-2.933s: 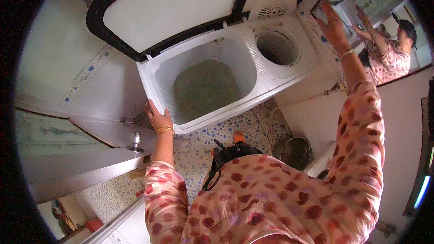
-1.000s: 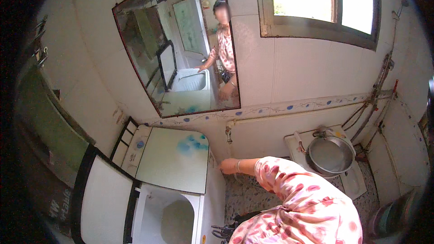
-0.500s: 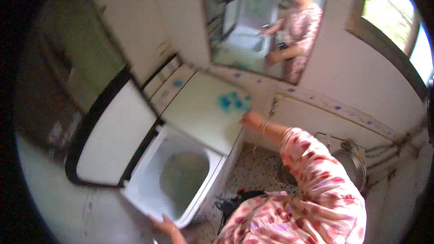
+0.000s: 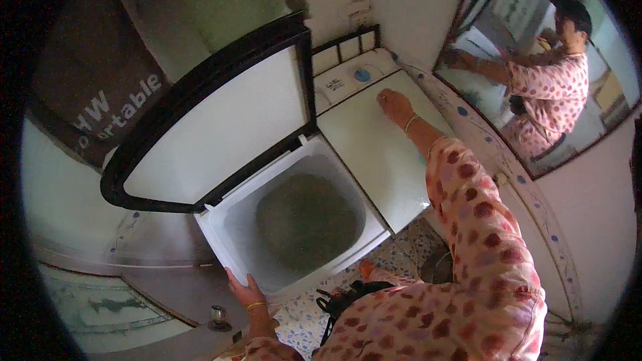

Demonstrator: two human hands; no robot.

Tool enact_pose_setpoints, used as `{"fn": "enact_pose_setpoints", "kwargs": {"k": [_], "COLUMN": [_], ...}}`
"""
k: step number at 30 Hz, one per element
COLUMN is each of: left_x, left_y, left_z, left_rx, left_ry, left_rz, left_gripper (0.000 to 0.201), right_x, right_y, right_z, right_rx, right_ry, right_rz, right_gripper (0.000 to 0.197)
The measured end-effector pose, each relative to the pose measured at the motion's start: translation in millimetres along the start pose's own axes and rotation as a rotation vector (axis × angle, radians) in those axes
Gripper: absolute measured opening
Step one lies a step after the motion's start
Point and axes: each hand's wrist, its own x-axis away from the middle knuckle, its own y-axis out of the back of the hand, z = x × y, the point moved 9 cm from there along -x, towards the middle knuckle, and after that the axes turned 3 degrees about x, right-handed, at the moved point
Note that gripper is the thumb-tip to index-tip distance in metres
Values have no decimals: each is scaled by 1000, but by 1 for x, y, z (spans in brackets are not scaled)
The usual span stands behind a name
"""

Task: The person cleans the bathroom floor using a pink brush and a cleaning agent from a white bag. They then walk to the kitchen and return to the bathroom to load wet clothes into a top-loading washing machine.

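Note:
A white twin-tub washing machine (image 4: 294,287) stands in front of me, one tub uncovered. Inside that tub is greyish, cloudy water (image 4: 304,224). Its black-framed lid (image 4: 217,134) is raised on the left. My left hand (image 4: 247,292) touches the tub's near-left corner, thumb and fingers apart. Over the pale closed cover (image 4: 374,140) on the right, my right hand (image 4: 396,107) is closed with its fingers curled under. Anything inside those fingers is hidden. Just beyond it are the control panel and a blue knob (image 4: 362,75).
A mirror (image 4: 535,67) hangs on the right wall, reflecting a person in a spotted garment. Dark fabric with pale lettering (image 4: 114,107) hangs at the left. A small metal vessel (image 4: 219,317) is at lower left. Speckled floor (image 4: 294,324) shows below, beside a black strap (image 4: 341,297).
My right hand has moved from the cover's near-right edge toward the control panel and curled closed. The left hand stays at the tub corner. The whole view has shifted.

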Motion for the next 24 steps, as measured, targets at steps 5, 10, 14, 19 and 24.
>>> {"fn": "enact_pose_setpoints", "kwargs": {"k": [5,10,14,19,24], "left_x": [-6,-8,-11,-7,-7], "left_y": [-8,-2,-8,-24,-16], "left_z": [-4,2,-4,45,32], "left_rx": [13,-54,-87,44,-7], "left_ry": [4,45,68,188,207], "left_rz": [77,40,58,92,106], "left_gripper": [66,64,63,63,62], "right_x": [-82,-111,-125,-158,-139], "right_y": [-42,-55,-51,-74,-59], "right_z": [-33,1,-5,-59,-13], "right_rx": [484,729,884,910,982], "right_ry": [50,108,182,-27,115], "right_rz": [-26,180,208,286,433], "right_gripper": [23,26,23,39,32]}}
